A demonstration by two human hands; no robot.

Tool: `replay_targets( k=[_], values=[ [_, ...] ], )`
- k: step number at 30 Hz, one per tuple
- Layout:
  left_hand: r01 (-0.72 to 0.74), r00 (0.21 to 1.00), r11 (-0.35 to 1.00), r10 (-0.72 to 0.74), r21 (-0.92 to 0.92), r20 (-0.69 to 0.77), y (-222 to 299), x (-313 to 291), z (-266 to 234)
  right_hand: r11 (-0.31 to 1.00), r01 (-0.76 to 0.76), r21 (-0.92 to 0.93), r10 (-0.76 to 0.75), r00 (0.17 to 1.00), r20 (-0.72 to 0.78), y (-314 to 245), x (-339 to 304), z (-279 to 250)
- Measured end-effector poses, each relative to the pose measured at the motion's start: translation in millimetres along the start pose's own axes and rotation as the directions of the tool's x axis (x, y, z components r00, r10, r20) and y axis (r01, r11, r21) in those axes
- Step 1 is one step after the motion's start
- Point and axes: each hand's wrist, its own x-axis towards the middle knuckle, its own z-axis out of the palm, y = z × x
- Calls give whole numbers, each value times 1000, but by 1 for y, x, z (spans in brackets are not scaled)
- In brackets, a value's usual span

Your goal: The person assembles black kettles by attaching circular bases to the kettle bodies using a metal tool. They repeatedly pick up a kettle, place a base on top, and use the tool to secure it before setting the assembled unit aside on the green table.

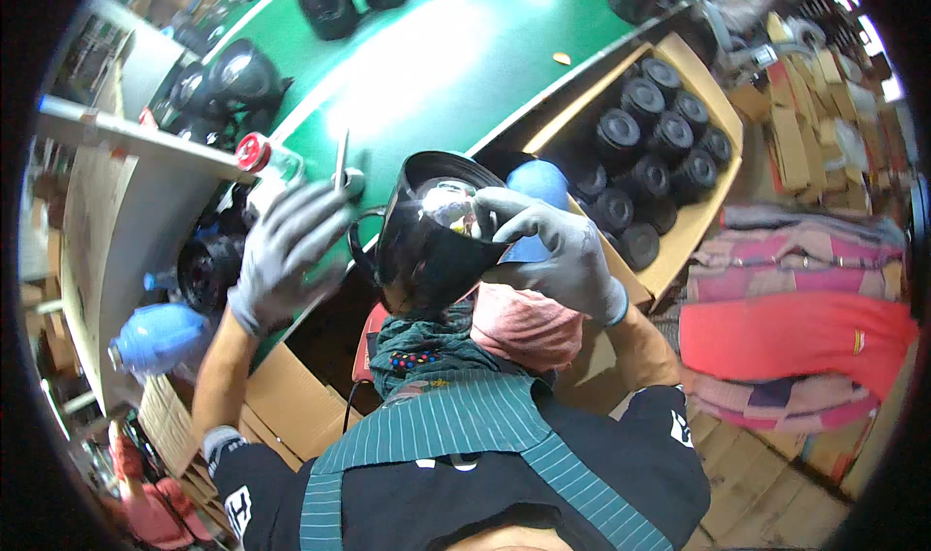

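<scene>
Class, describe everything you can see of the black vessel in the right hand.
The glossy black vessel, apparently plastic, has a wide round rim and a loop handle on its left. A bright patch below the rim is unclear. Held up beyond the striped apron, it is gripped from the right by the gloved right hand.

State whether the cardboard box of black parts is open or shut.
Open: no flaps close over the cardboard box, and the black parts inside show.

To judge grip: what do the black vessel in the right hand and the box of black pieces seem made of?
Black vessel: probably hard plastic, glossy, given its bright highlights; coated metal can't be ruled out. Box: matte cardboard, most likely, from its plain tan, thin walls.
</scene>
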Motion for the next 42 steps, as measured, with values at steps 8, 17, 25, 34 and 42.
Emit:
replay_targets(
  k=[8, 17, 25, 34, 42],
  values=[
    [136, 874, 971, -211, -196, -439, 54, -5, 96, 868, -475, 145, 496, 814, -302, -24, -40, 5],
    [553, 572, 124, -775, -824, 268, 15, -3, 140, 780, -524, 341, 564, 825, -23, 13, -48, -37],
    [400, 569, -321, -647, -858, 507, 28, -48, 235, 477, -838, -263, 397, 473, -787, 258, -46, -175],
    [641, 506, -126, -672, -757, 541, 24, -32, 224, -124, -901, -416, 451, 323, -832, 367, -68, -250],
    [248, 501, -517, -656, -819, 565, 27, -28, 234, 20, -820, -571, 230, 560, -796, 344, -73, -240]
  ],
)
